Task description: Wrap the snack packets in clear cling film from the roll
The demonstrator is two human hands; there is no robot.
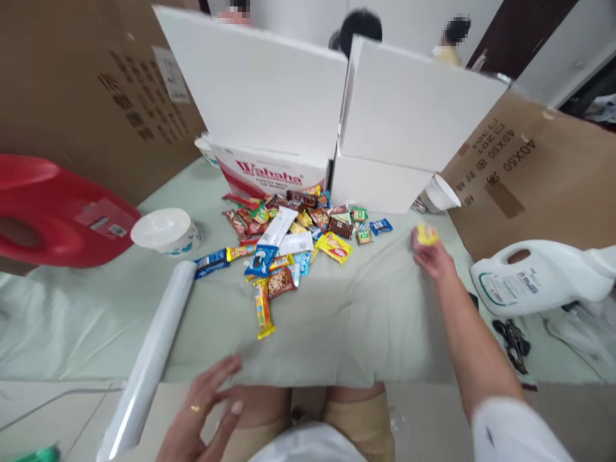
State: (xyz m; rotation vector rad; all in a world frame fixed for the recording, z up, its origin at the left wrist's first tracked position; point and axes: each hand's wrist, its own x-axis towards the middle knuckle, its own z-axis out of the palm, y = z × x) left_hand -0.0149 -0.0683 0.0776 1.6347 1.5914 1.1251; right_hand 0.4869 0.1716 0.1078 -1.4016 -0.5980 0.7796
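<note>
My right hand (439,260) is stretched out over the right side of the cloth, its fingers closed on a small yellow-and-pink snack packet (426,235). Beyond it a white paper bowl (441,195) lies tipped on its side against the boxes. My left hand (205,407), slightly blurred and wearing a ring, hovers at the table's front edge with fingers apart and holds nothing. A loose heap of wrapped snacks (296,242) covers the middle, among them a yellow packet (333,248), a blue packet (261,260) and a yellow-orange bar (262,309) nearest me.
White cartons (380,183) and brown cardboard (534,167) wall the table. A white paper bowl (166,231), a red jug (62,212) and a plastic-film roll (149,359) stand or lie left. On the right are a white jug (539,276) and black cables (513,343). People are behind.
</note>
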